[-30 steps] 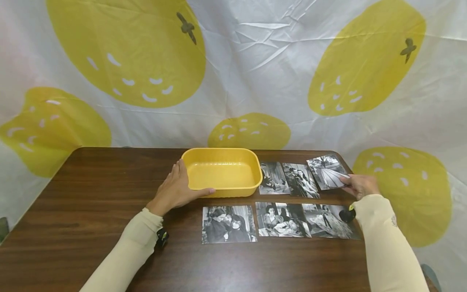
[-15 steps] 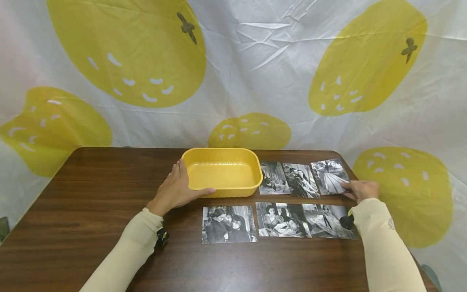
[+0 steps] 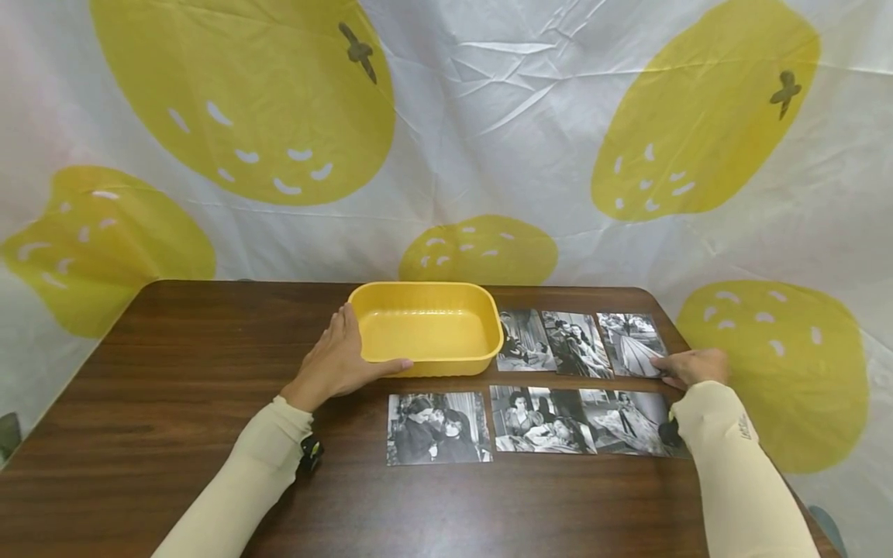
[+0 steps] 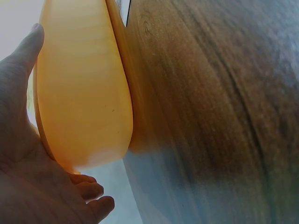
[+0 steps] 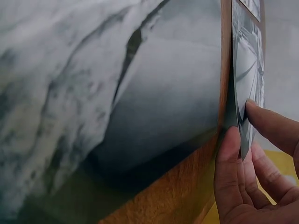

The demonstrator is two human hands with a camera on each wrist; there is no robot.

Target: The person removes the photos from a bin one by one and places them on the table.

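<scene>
Gripping the near left corner of the tub [image 3: 425, 329], the left hand [image 3: 339, 363] has its thumb along the tub's near wall and its fingers curled up the left side; the tub stands on the table [image 3: 174, 403] near the middle of the far edge, open side up; the right hand [image 3: 691, 366] pinches the near right corner of the photo [image 3: 631, 343] by the table's right edge, thumb under the lifted corner and a fingertip on top, as the right wrist view shows; that photo lies at the right end of a far row, just beside two other prints [image 3: 554, 339] which run up to the tub's right wall; three more prints [image 3: 530, 418] lie in a near row, the rightmost partly under the right sleeve [image 3: 732, 465].
</scene>
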